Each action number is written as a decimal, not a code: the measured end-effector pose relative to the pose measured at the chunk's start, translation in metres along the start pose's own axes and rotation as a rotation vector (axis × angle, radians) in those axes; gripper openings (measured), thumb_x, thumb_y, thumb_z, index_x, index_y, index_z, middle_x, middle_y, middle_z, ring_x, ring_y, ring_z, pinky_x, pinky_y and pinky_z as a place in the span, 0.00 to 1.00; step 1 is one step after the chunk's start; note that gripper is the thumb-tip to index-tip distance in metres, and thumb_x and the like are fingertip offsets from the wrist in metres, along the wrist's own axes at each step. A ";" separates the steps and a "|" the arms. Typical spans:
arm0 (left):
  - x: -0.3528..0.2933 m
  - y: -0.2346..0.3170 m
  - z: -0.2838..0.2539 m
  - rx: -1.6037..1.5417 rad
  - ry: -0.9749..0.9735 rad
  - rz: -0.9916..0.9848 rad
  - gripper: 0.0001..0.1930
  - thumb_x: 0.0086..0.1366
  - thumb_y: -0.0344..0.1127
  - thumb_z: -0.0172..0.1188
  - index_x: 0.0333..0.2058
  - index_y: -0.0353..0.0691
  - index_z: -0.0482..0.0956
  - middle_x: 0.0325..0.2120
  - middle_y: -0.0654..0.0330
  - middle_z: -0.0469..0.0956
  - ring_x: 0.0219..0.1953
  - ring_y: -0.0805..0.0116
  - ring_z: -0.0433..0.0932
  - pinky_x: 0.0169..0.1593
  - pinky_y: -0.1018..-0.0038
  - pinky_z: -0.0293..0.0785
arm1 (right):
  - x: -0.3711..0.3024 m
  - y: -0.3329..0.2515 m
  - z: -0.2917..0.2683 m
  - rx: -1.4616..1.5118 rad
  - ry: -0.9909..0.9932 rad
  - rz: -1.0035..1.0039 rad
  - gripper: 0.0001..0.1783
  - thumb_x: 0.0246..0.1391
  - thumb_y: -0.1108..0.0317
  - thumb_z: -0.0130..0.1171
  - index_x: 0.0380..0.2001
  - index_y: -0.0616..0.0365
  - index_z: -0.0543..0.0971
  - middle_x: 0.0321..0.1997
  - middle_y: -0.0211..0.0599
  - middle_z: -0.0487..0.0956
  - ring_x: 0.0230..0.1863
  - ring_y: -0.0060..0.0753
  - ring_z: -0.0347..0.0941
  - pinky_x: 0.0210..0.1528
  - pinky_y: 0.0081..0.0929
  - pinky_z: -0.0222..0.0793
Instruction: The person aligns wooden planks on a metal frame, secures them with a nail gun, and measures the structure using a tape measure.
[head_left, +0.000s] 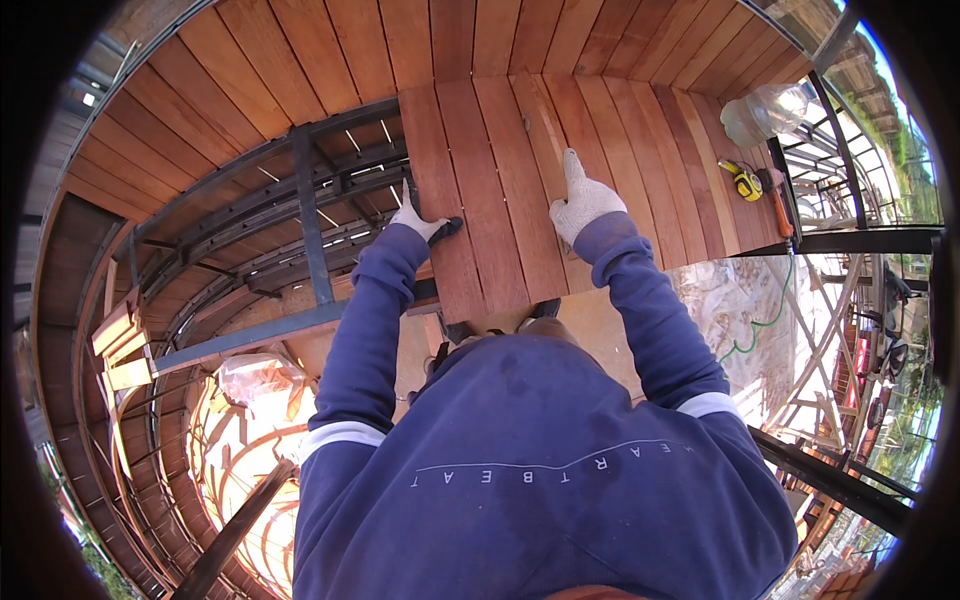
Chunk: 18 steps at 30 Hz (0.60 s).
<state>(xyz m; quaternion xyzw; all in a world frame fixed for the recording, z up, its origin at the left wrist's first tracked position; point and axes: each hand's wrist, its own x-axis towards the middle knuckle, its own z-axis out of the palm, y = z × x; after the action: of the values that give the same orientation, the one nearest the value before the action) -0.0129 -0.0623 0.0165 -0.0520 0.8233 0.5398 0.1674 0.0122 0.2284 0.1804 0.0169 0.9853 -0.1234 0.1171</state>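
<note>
My left hand (424, 217), in a whitish glove with dark fingertips, is at the left edge of the leftmost reddish-brown wooden board (447, 190). Its thumb lies across the board's top and its fingers run along the edge, partly hidden. My right hand (590, 207), also gloved, rests on the laid boards (655, 160) to the right. One or more of its fingers point away from me along the planks, the thumb out to the left; nothing shows in its grasp.
Left of the boards lies an open dark metal frame (308, 215) with gaps below. At the right are a yellow tape measure (745, 183), an orange-handled tool (782, 212) with a green hose (770, 322), and clear plastic (765, 112). Slatted wood (330, 50) curves along the far side.
</note>
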 end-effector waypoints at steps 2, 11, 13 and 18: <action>0.000 0.000 0.001 -0.010 -0.010 -0.010 0.62 0.52 0.35 0.78 0.72 0.34 0.36 0.59 0.48 0.73 0.57 0.62 0.76 0.60 0.69 0.75 | 0.001 0.000 0.007 0.009 0.002 0.001 0.44 0.52 0.64 0.52 0.72 0.62 0.52 0.33 0.60 0.81 0.36 0.60 0.79 0.43 0.50 0.74; 0.002 -0.012 0.001 0.029 0.014 0.011 0.63 0.53 0.33 0.76 0.72 0.33 0.30 0.59 0.47 0.72 0.57 0.61 0.77 0.59 0.69 0.76 | -0.001 -0.008 0.010 0.056 0.034 0.009 0.43 0.52 0.65 0.52 0.72 0.61 0.54 0.31 0.61 0.80 0.34 0.62 0.79 0.41 0.52 0.73; -0.003 0.000 0.003 -0.005 0.000 -0.002 0.63 0.54 0.32 0.75 0.72 0.34 0.30 0.59 0.48 0.72 0.56 0.62 0.77 0.59 0.68 0.76 | 0.000 -0.005 0.013 0.070 0.053 0.014 0.43 0.52 0.65 0.52 0.72 0.61 0.54 0.31 0.61 0.80 0.34 0.62 0.79 0.41 0.52 0.73; -0.020 0.009 0.009 -0.357 0.006 0.157 0.55 0.55 0.33 0.75 0.72 0.37 0.43 0.59 0.51 0.72 0.57 0.64 0.75 0.59 0.69 0.76 | -0.001 -0.003 0.015 0.023 0.154 -0.014 0.43 0.53 0.64 0.53 0.72 0.60 0.54 0.30 0.59 0.81 0.33 0.61 0.79 0.40 0.51 0.73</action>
<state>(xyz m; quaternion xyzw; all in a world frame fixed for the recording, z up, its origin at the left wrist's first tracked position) 0.0057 -0.0517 0.0281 -0.0182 0.7166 0.6884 0.1105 0.0166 0.2221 0.1669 0.0207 0.9900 -0.1340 0.0400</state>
